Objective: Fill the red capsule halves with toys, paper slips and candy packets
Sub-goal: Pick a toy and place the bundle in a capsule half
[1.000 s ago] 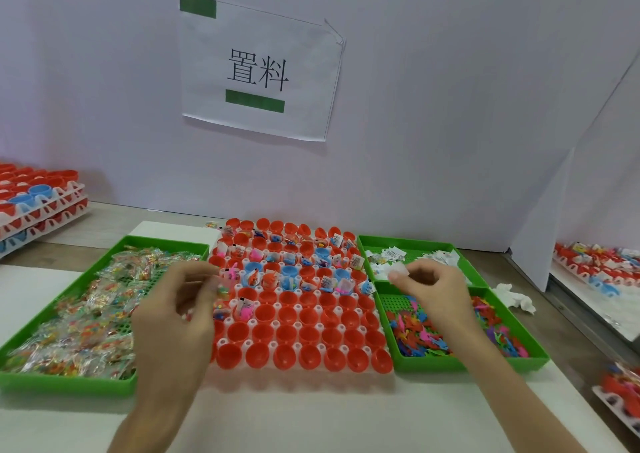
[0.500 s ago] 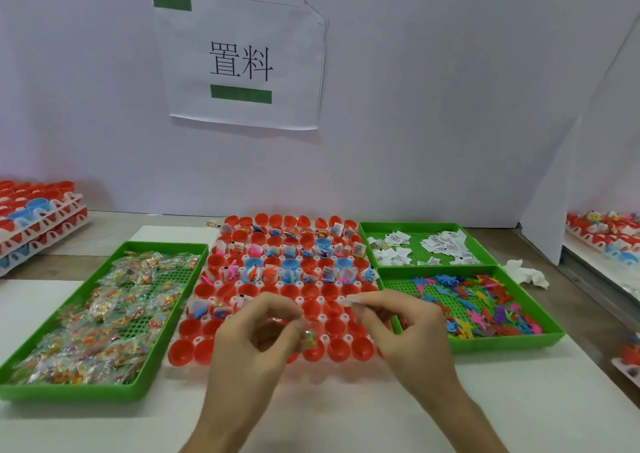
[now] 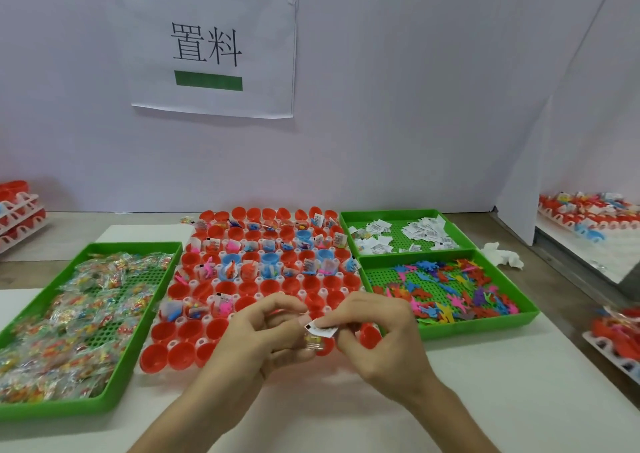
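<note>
A rack of red capsule halves (image 3: 194,331) lies in the middle of the table; its far rows hold toys, slips and packets, its near rows are bare. My left hand (image 3: 263,341) and my right hand (image 3: 377,335) meet over the near rows. The right hand pinches a white paper slip (image 3: 323,329). The left hand pinches a clear candy packet (image 3: 313,343) just under the slip. Candy packets fill the green tray (image 3: 138,359) on the left. Paper slips lie in the far right green tray (image 3: 398,214), coloured toys in the near right green tray (image 3: 478,324).
Stacked racks of red capsules (image 3: 17,210) stand at the far left. More filled racks (image 3: 588,217) sit beyond a white partition (image 3: 540,161) on the right, and another at the right edge (image 3: 616,338). A crumpled tissue (image 3: 502,255) lies by the toy tray.
Both hands came from the side trays to the near rows of the rack, bringing the slip and the candy packet together. The camera view shifted closer and lower.
</note>
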Motion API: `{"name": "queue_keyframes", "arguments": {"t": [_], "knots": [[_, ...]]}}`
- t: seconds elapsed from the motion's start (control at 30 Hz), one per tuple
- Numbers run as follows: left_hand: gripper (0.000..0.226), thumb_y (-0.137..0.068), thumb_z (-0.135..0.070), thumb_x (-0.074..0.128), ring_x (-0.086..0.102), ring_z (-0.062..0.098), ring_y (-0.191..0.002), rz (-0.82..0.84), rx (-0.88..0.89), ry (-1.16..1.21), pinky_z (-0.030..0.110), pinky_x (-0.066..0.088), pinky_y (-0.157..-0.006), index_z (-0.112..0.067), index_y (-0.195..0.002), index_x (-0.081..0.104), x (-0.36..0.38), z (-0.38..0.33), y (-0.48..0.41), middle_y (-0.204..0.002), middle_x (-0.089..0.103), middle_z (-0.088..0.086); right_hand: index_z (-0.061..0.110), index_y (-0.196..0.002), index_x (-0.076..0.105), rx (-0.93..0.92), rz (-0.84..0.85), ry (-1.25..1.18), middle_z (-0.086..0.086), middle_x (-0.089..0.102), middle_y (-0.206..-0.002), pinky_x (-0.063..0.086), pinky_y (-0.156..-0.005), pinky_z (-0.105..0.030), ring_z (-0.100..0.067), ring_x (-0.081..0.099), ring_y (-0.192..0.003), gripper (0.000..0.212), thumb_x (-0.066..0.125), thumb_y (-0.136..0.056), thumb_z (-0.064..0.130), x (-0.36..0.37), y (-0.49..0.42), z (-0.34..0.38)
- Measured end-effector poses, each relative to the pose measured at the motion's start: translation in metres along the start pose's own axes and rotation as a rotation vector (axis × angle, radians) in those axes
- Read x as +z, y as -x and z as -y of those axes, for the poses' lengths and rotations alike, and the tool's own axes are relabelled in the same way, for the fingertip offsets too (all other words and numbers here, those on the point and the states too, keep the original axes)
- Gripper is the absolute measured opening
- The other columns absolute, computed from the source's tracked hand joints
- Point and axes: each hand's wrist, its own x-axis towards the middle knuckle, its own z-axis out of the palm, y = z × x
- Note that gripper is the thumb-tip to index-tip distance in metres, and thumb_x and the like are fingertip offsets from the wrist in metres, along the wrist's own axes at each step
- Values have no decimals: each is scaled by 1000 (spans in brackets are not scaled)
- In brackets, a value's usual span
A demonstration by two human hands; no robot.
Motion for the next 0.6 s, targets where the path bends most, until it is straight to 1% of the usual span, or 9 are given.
{"name": "queue_keyframes", "arguments": {"t": [0.1, 0.17, 0.23, 0.27, 0.33, 0.4, 0.43, 0.5, 0.6], "knots": [[15, -76, -10, 77, 74, 28, -70, 36, 6, 16, 29, 61, -65, -6, -90, 72, -4, -2, 5, -84, 72, 17, 14, -86, 81, -12, 18, -14, 6, 70, -74, 48, -55, -37, -17, 64, -66, 37, 59, -71, -12, 0, 2, 0], [12, -79, -16, 76, 75, 29, -73, 63, 24, 17, 30, 61, -69, -10, -88, 74, -5, -5, 7, -87, 73, 16, 13, -88, 81, -24, 31, -16, 6, 71, -77, 50, -57, -34, -16, 65, -69, 40, 56, -70, -13, 1, 3, 1], [16, -75, -16, 79, 74, 29, -74, 86, 59, -10, 32, 61, -72, -10, -88, 74, -6, -7, 7, -85, 72, 14, 12, -92, 80, -27, 30, -24, 6, 71, -79, 49, -60, -29, -15, 65, -70, 41, 55, -72, -13, 1, 5, 3], [20, -71, -14, 81, 74, 29, -76, 86, 75, -26, 33, 61, -73, -9, -88, 74, -6, -8, 7, -85, 72, 14, 12, -93, 80, -28, 26, -34, 6, 71, -80, 49, -62, -27, -15, 66, -71, 38, 56, -74, -11, 1, 5, 3], [27, -64, -11, 84, 74, 31, -81, 72, 102, -53, 32, 61, -72, -8, -89, 73, -6, -9, 8, -89, 72, 17, 12, -95, 80, -27, 22, -59, 7, 71, -82, 49, -64, -26, -15, 67, -74, 27, 57, -83, 2, 1, 4, 7], [27, -63, -9, 83, 74, 33, -82, 58, 151, -70, 33, 61, -71, -8, -89, 73, -2, -7, 11, -92, 72, 18, 14, -95, 79, -17, 18, -70, 9, 72, -84, 49, -64, -25, -14, 67, -74, 19, 62, -87, 15, 1, 3, 10], [25, -66, -9, 82, 74, 34, -83, 44, 197, -91, 33, 61, -71, -9, -89, 73, 2, -5, 12, -92, 73, 18, 15, -96, 78, -9, 14, -70, 9, 72, -84, 50, -63, -25, -14, 67, -72, 15, 66, -87, 17, 1, 2, 11], [20, -73, -5, 79, 75, 33, -83, -18, 357, -183, 32, 62, -71, -14, -89, 72, 10, 4, 16, -92, 73, 16, 19, -97, 76, 13, 9, -79, 7, 72, -84, 53, -62, -26, -14, 67, -70, 16, 70, -84, 13, 1, 0, 13], [26, -82, 1, 76, 74, 30, -82, -125, 575, -316, 33, 62, -72, -23, -91, 69, 23, 28, 22, -93, 71, 9, 19, -94, 75, 62, 40, -112, 4, 71, -79, 54, -63, -24, -16, 67, -69, 17, 69, -82, 9, -3, -1, 12]]}}
